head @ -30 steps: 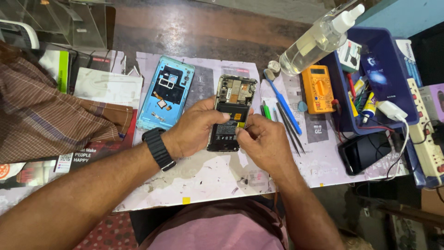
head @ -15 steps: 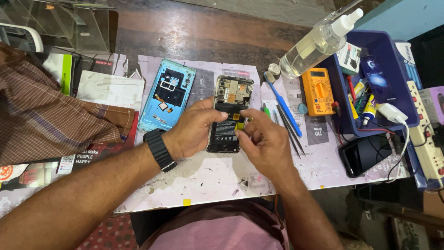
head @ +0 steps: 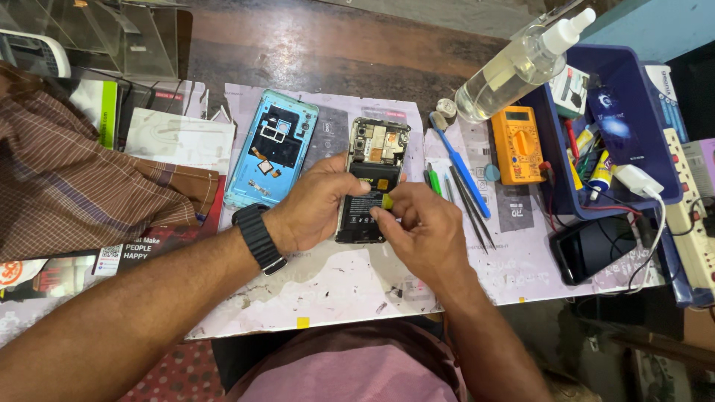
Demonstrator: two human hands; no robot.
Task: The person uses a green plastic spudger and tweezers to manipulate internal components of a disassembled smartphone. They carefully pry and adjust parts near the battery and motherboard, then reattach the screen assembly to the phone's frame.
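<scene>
Cluttered workbench point(head: 328, 290), dark wooden floor point(head: 313, 45)

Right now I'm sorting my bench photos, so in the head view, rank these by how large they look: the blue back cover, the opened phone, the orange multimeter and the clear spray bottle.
1. Blue back cover.
2. Opened phone, partly hidden by both hands, so it may match the cover.
3. Clear spray bottle; it seems nearer the camera, so unsure.
4. Orange multimeter.

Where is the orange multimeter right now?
In the head view the orange multimeter lies right of the opened phone, under the clear spray bottle, against the blue bin.
</scene>
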